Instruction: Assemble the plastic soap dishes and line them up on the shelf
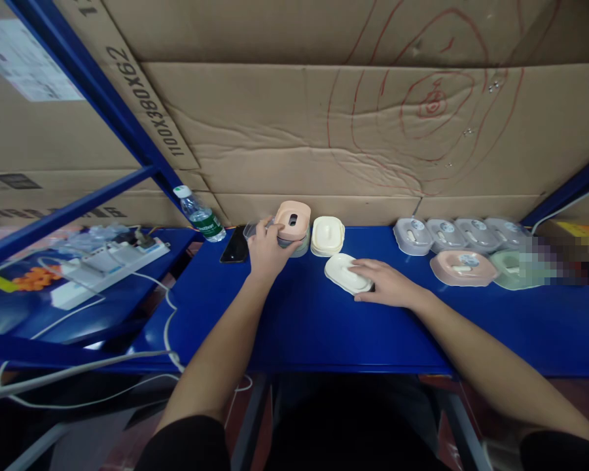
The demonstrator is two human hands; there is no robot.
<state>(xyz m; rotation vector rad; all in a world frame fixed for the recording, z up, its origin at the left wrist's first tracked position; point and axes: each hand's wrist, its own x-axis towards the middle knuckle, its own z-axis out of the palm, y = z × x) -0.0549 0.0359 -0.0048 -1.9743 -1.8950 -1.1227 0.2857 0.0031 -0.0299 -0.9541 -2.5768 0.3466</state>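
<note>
My left hand [266, 249] reaches to a stack of small plastic boxes at the back of the blue table [324, 320]. Its fingers close on the pink box [292, 220] on top of that stack and on a clear lid beside it. My right hand [385, 283] lies over a white box part [344, 272] flat on the table, fingers curled on its right edge. A cream box [327, 235] stands between the two, just behind the white part.
A row of several clear-lidded boxes [446, 234] with a pink one [462, 267] and a green one [513, 269] sits at the right. A black phone [234, 246] and a water bottle [199, 214] lie left of the stack. A power strip [105, 265] with cables sits far left. Cardboard walls behind.
</note>
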